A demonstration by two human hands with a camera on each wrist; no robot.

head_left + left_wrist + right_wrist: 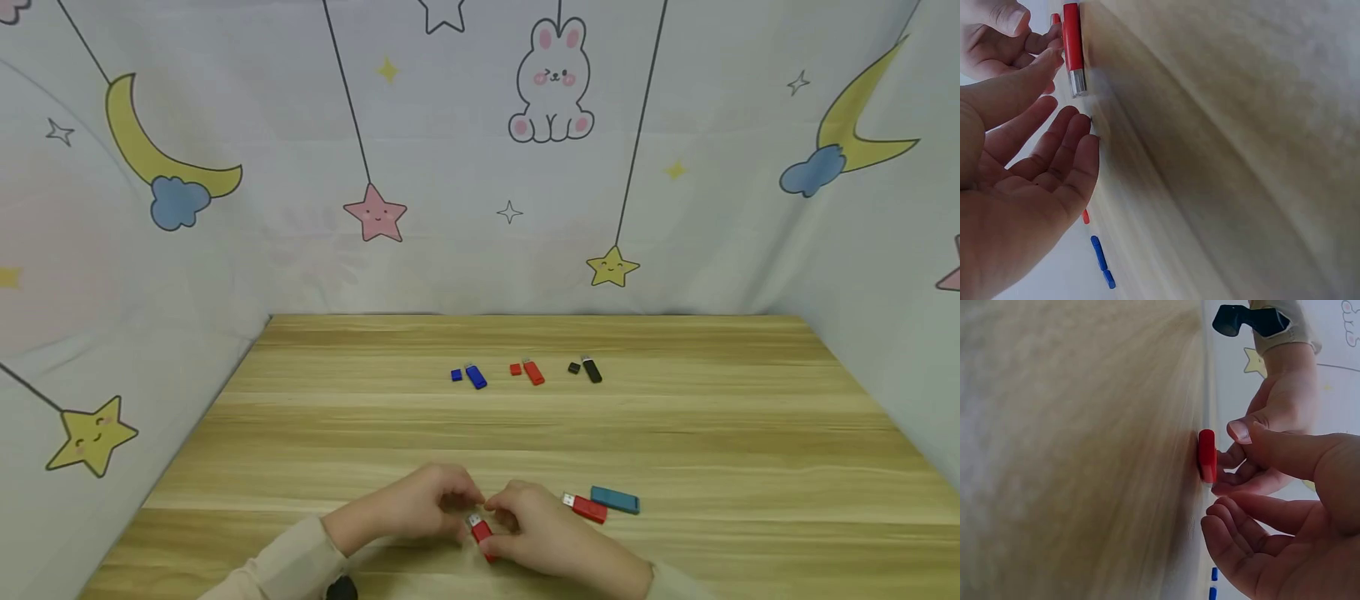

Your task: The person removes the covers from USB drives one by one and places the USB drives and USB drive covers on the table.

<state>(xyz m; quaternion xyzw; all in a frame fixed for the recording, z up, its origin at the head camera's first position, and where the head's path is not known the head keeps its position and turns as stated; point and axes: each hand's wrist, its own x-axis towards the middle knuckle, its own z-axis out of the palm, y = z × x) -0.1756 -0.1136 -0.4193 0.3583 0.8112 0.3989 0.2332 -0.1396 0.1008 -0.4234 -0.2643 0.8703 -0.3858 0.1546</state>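
Left hand [420, 502]: lower centre, relaxed, nothing visibly gripped.
Blue stick [476, 377]: mid-frame, cap [456, 375] off beside it; seemingly finished.
Near red [482, 531]: lower centre, between hands, uncapped; likely mid-work.
Back red [534, 372]: mid-frame, likewise cap-off.
Right hand [551, 531]: lower centre, loose, no grip visible.
Side red [588, 509]: lower right, uncapped.
Black stick [592, 370]: mid-frame, cap-off.
Teal stick [617, 500]: lower right, seemingly capped; perhaps remaining.

The front USB stick [483, 531] is red with a silver plug [474, 520]; its neighbours are a red stick [590, 509] and a teal stick [616, 500]; the back row's blue stick [476, 377], scarlet stick [534, 372] and black stick [592, 370] have matching caps [456, 375]. The table [337, 433] shows yellow-brown wood grain; the white cloth [285, 100] carries yellow moons [135, 137] and blue clouds [180, 203].
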